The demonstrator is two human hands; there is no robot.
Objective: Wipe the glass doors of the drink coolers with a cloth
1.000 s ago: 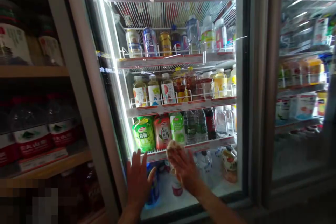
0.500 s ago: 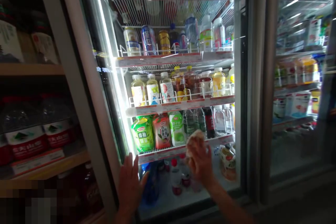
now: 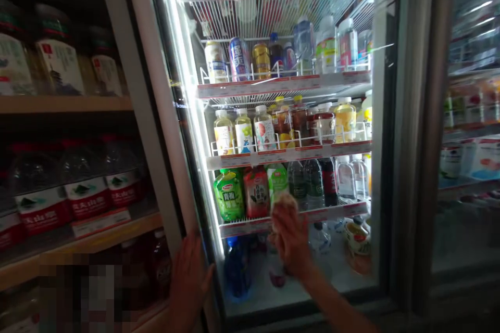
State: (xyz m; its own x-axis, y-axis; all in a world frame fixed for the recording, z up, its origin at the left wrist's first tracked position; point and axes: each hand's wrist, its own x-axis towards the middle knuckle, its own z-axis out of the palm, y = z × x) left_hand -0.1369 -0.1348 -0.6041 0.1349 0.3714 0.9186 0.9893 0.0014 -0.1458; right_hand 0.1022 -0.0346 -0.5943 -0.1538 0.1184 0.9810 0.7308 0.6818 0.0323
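My right hand [image 3: 294, 244] is closed around a pale, crumpled cloth [image 3: 285, 202], held up at the lit cooler's glass door. It appears in front of the shelf edge below the green and red bottles; whether the cloth touches the glass is hard to tell. My left hand [image 3: 189, 273] is raised flat with its fingers stretched out, against or very near the cooler's left door frame [image 3: 166, 114]. Nothing is in it. Behind my right hand, part of the light-green bottle [image 3: 277, 179] is covered.
Inside the cooler, several shelves carry cans [image 3: 261, 60] and drink bottles [image 3: 229, 195]. Cups [image 3: 357, 237] stand low on the right. Left of the frame is a dark shelf with red-labelled bottles [image 3: 84, 192]. Another glass-fronted cooler [image 3: 469, 166] stands to the right.
The view has turned left, so the cooler sits farther right. My right hand with the cloth has shifted left relative to the bottles. My left hand has moved left, onto or near the frame.
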